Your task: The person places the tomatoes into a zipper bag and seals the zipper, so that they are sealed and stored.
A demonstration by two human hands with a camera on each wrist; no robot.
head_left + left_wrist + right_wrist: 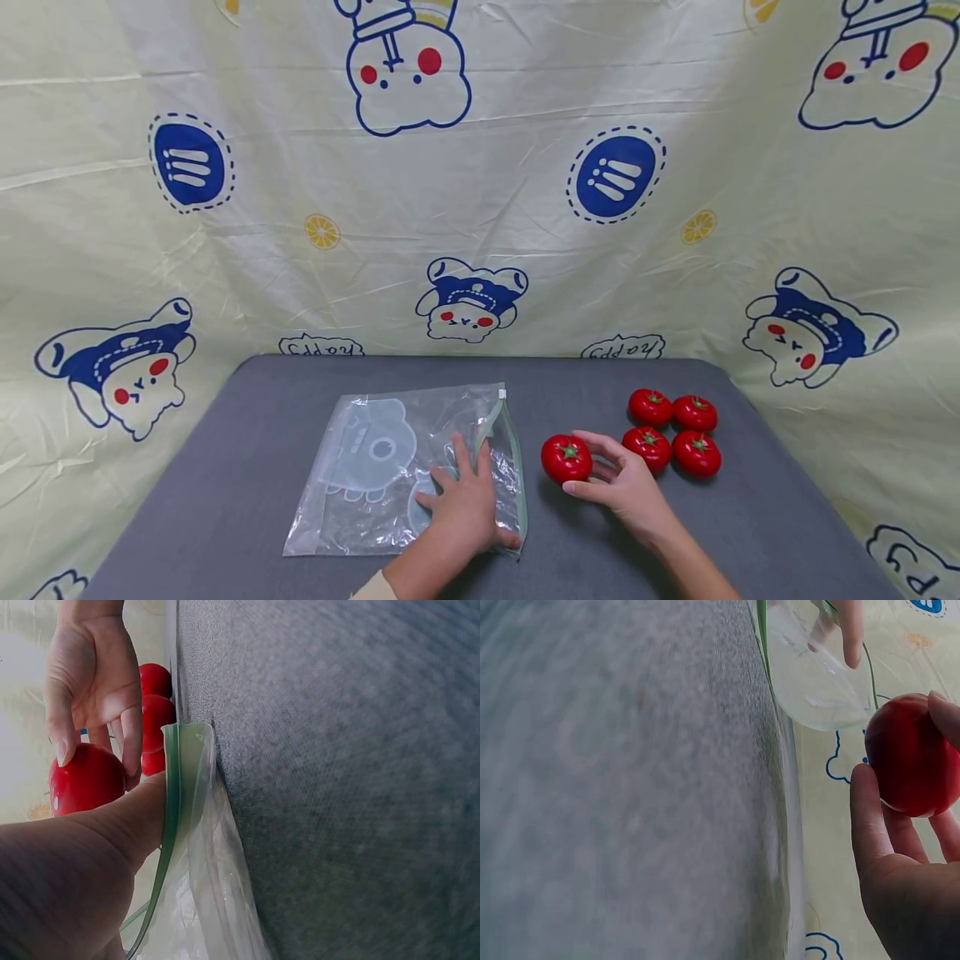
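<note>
A clear plastic zip bag (375, 517) with a pale bear print and a green-edged mouth lies on the table, its mouth toward the right. My left hand (467, 504) is spread over the mouth end of the bag, fingers straight and apart. Beside the green edge (172, 787), the mouth stands partly raised in the left wrist view. My right hand (626, 487) holds a glossy red tomato (564, 460) between thumb and fingers, just right of the bag mouth. The tomato (911, 754) is apart from the bag in the head view.
Several more red tomatoes (696, 455) sit in a cluster to the right, behind my right hand. A grey cloth covers the table (225, 475). Behind it hangs a pale curtain (517, 233) printed with cartoon bears.
</note>
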